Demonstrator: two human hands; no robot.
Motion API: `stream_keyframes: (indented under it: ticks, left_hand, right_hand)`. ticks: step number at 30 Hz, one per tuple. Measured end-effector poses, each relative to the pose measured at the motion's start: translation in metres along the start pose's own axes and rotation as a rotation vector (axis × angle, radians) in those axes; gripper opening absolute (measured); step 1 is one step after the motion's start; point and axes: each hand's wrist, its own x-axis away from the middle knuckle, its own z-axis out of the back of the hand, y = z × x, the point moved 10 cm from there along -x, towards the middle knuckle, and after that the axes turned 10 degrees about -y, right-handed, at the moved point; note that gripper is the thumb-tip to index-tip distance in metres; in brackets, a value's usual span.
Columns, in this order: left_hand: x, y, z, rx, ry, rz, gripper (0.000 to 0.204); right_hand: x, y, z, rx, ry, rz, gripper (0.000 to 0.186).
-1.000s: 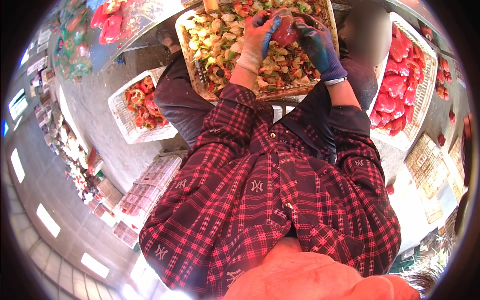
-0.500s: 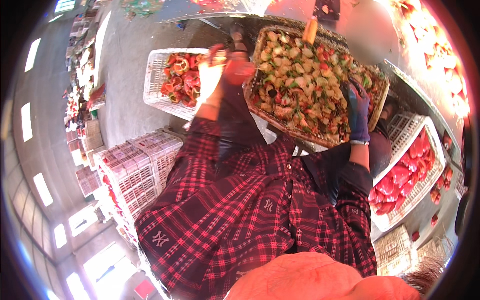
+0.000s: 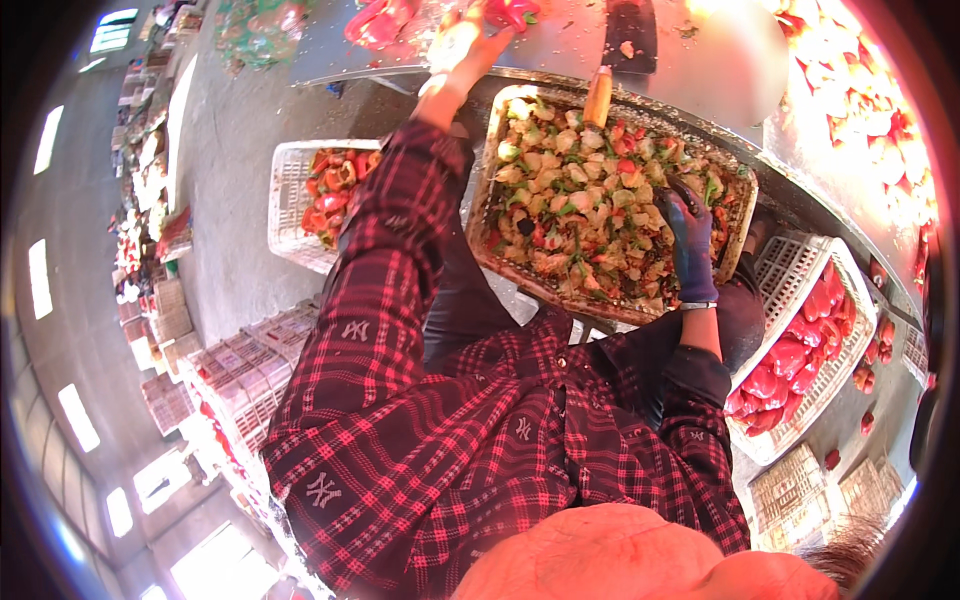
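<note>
My bare left hand [image 3: 462, 48] is stretched out over the metal table, fingers apart and bright with glare. Beside its fingertips lies a red bell pepper [image 3: 512, 13]; any contact is hard to make out. Another red pepper piece [image 3: 380, 22] sits to the left of the hand. My right hand [image 3: 692, 245], in a blue-purple glove, rests at the right side of a shallow tray [image 3: 545, 290] heaped with pale pepper cores and green stems [image 3: 570, 190]. Its fingers are curled, and a dark thing by them is too unclear to name.
A wooden-handled knife [image 3: 598, 97] projects over the tray's far edge. A white crate [image 3: 290, 245] of cut red peppers stands left, another crate [image 3: 870, 330] of red peppers right. Stacked crates [image 3: 250, 370] stand at lower left. Many peppers [image 3: 870, 110] lie on the table's far right.
My left hand has moved from near the left crate up and forward onto the table. The red pepper piece it held is no longer there. My right hand stays over the tray.
</note>
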Motion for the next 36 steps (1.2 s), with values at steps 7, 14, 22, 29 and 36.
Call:
stream_keyframes:
  ticks: [7,14,22,29,36]
  left_hand:
    - [-0.042,-0.006,-0.062,0.085,-0.372,0.113,0.055]
    - [0.09,-0.002,-0.051,1.858,0.011,0.365,0.044]
    - [0.24,0.187,-0.082,2.28,-0.202,0.657,0.049]
    - [0.205,0.246,-0.022,0.812,-0.247,-0.186,0.048]
    - [0.204,0.276,-0.011,0.329,-0.257,-0.64,0.037]
  right_hand:
    - [-0.003,-0.014,-0.018,-0.084,-0.116,0.123,0.03]
    - [0.008,-0.014,-0.049,-0.32,-0.213,-0.036,0.036]
    - [0.046,-0.009,-0.091,-0.705,-0.441,-0.207,0.045]
    - [0.044,-0.034,-0.028,0.258,-0.241,0.375,0.06]
    - [0.037,-0.003,-0.027,-0.053,-0.22,0.174,0.061]
